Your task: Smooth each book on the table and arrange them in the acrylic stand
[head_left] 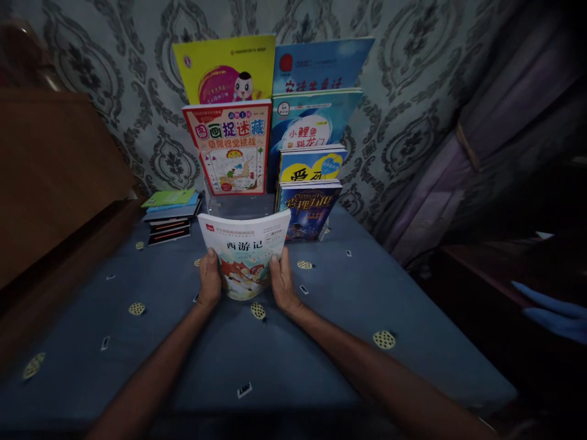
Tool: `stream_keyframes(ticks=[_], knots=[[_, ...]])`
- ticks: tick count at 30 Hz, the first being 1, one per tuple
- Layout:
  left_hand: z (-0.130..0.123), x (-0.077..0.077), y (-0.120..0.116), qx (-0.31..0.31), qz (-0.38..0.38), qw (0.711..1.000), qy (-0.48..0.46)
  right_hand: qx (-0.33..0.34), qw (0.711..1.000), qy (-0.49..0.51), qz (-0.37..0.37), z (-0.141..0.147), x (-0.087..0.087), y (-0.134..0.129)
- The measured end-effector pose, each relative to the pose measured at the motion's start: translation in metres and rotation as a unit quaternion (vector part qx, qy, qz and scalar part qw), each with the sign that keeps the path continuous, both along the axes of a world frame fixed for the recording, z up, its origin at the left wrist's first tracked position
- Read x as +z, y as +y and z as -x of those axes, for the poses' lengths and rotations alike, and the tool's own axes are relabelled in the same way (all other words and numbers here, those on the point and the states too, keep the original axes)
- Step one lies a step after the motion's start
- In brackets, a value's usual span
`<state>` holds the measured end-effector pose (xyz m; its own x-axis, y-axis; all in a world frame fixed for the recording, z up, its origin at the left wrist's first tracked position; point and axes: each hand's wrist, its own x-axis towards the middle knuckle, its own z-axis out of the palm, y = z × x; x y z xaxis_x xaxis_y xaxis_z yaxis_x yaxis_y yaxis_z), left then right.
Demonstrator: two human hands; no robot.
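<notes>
A white paperback book [247, 250] with a red and teal picture on its cover is held upright, its cover facing me and bowed slightly. My left hand [210, 278] grips its left edge, thumb on the front. On the opposite edge, my right hand [283, 281] does the same; the fingers behind the book are hidden. Just beyond stands a tiered clear book rack [224, 206], partly covered by the book. Its left side bears a red-bordered book [232, 150] and a yellow-green book [224, 64]. Blue books, including a dark blue one [308, 211], stand in its right side.
A stack of thin books [172, 214] lies on the table's back left. The blue tablecloth [330, 342] has a pineapple pattern. Brown wooden furniture [55, 177] borders the left, a patterned wall [321, 24] the back, and a tied curtain [454, 153] the right.
</notes>
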<state>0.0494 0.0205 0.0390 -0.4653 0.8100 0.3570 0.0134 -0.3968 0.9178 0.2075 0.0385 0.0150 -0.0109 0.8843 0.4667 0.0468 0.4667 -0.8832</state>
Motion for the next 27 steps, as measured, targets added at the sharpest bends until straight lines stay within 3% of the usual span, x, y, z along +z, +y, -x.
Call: stream_keyframes(ticks=[8,16,27], knots=[[0.001,-0.001,0.0,-0.01,-0.011,1.0,0.005,0.008,1.0,0.005,-0.007,-0.002,0.0,0.002],[0.008,-0.011,0.005,-0.028,0.004,0.999,-0.017,0.048,0.998,0.046,-0.008,-0.002,0.002,0.003],[0.009,0.0,0.001,-0.031,0.032,0.999,0.007,0.048,0.995,0.082,0.042,0.003,0.005,0.002]])
